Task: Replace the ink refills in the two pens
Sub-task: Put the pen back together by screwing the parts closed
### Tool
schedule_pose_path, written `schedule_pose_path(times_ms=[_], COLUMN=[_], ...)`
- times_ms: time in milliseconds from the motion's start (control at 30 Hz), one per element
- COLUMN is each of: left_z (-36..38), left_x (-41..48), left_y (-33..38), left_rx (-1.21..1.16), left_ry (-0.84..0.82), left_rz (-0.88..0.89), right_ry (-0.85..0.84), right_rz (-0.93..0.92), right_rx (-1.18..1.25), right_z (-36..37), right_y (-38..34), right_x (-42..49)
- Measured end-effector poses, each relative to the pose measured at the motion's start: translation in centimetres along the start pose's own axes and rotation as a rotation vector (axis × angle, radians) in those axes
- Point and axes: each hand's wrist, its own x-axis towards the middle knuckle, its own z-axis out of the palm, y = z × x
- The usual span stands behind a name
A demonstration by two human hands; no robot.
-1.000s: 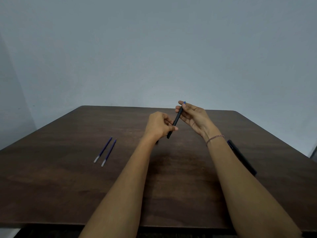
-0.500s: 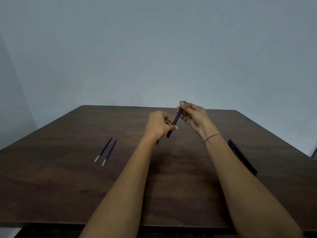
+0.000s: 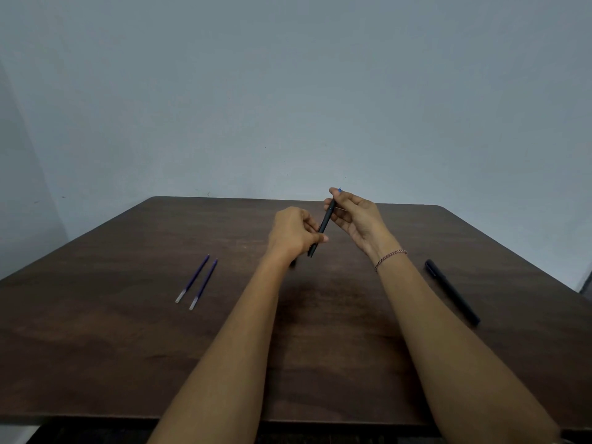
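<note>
You've got the black pen up off the bench, tilted, with both hands on it. Your left hand has its fingers curled tight round the lower end, thumb across the barrel, and only the bottom tip pokes out underneath. Your right hand pinches the upper end, its other fingers just loosely bent, and a small blue bit shows above them. The second pen lies flat on the bench off to your right, well apart from your hands, out past the wrist with the bracelet. The two purple refills lie side by side on your left, nearly parallel, pale ends toward you.
</note>
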Motion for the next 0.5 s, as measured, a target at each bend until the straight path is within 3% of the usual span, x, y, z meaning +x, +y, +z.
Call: schedule_pose_path(times_ms=[400,500], left_z=[-0.2,-0.73], left_x=[-0.12,0.05], left_y=[0.25,-0.07], left_rx=[0.002,0.016], left_ry=[-0.002,0.07], left_rz=[0.009,-0.019], right_ry=[0.006,0.042], right_rz=[-0.033,-0.056], right_rx=[-0.006,-0.102], right_z=[0.16,0.37], right_y=[-0.12,0.29], right_x=[0.0,0.24])
